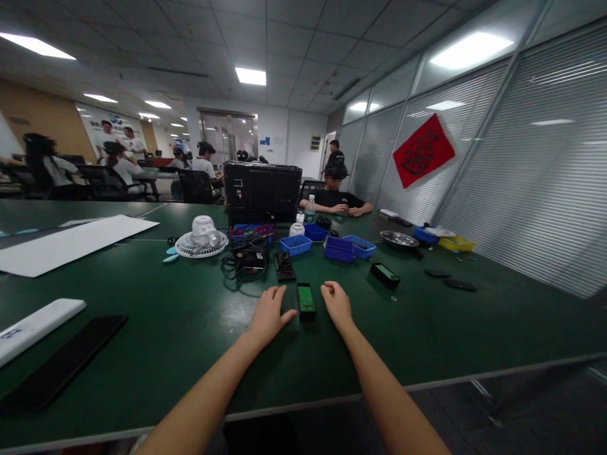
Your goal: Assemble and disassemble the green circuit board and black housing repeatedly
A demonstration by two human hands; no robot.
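Between the two hands, on the dark green tabletop (190,379), stands a small black rectangular box (306,318) with a green circuit board (306,296) showing in its open top. The left hand (270,311) is just to its left, palm down, fingers loosely bent and thumb spread towards the box's side; it has hold of nothing, and whether the thumb tip touches the box cannot be told. Just to the right of the box, the right hand (336,303) has its fingers curled in; whether something small is pinched there cannot be made out.

Just beyond the left hand lies a black device with a rounded knob-like part (284,268), and past it to the left a tangle of black cables (232,268) and a white plastic fan with a round grille (202,243). Straight ahead of both hands are open blue plastic bins (295,251). Well to the right of the right hand lies a second black box with a green board (385,275). Across the table, beyond the right hand, sits a person in a black top (327,199).
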